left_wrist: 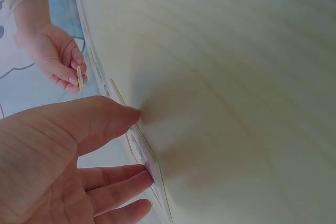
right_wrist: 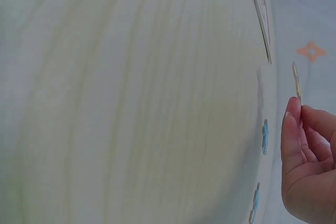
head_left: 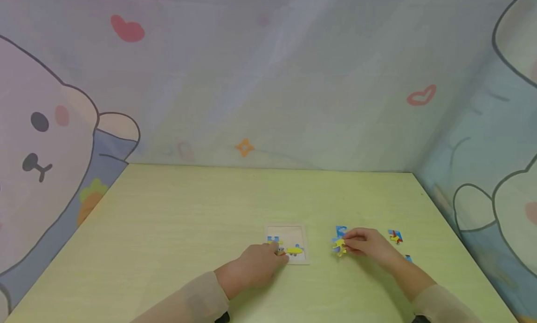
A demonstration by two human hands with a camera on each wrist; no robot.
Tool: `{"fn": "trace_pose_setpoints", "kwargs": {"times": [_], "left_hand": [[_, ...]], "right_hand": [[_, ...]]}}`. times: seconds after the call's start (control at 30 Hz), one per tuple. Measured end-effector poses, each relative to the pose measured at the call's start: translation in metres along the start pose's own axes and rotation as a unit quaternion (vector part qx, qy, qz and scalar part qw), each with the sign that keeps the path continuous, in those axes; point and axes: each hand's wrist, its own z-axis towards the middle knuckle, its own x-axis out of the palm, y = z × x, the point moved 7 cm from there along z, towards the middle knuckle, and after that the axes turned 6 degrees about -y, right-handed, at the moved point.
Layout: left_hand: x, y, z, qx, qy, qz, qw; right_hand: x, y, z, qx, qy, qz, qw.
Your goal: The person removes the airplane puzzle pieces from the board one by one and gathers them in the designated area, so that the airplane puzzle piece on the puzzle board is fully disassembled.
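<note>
A square wooden puzzle tray [head_left: 307,243] lies on the table with a few colourful pieces in its lower part, among them a yellow-and-blue jigsaw piece [head_left: 295,250]. My left hand [head_left: 260,264] reaches over the tray's lower left corner, fingertips on the pieces there and partly covering them. In the left wrist view its thumb and fairly straight fingers [left_wrist: 118,182] touch the tray's edge, spread apart. To the right of the tray, my right hand [head_left: 369,243] pinches a yellow-and-blue jigsaw piece [head_left: 339,246] between thumb and fingertips. The right wrist view shows this piece edge-on, raised above the table.
A blue jigsaw piece [head_left: 341,230] lies just behind the held one. Farther right are a blue, red and yellow piece [head_left: 395,237] and another blue piece [head_left: 409,258], partly hidden by the right forearm. A printed cloth [head_left: 272,80] hangs behind the table [head_left: 189,211].
</note>
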Motion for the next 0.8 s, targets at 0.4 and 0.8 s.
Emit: {"fn": "trace_pose_setpoints", "kwargs": {"times": [0.4,0.8], "left_hand": [[0.002,0.0,-0.001,-0.001,0.002,-0.004,1.0],[0.0,0.001,-0.002,-0.005,-0.007,0.003,1.0]], "right_hand": [[-0.024,-0.013,-0.012,0.024,-0.038,0.002,0.999],[-0.043,-0.02,-0.024,0.035,-0.055,-0.046,0.9968]]}}
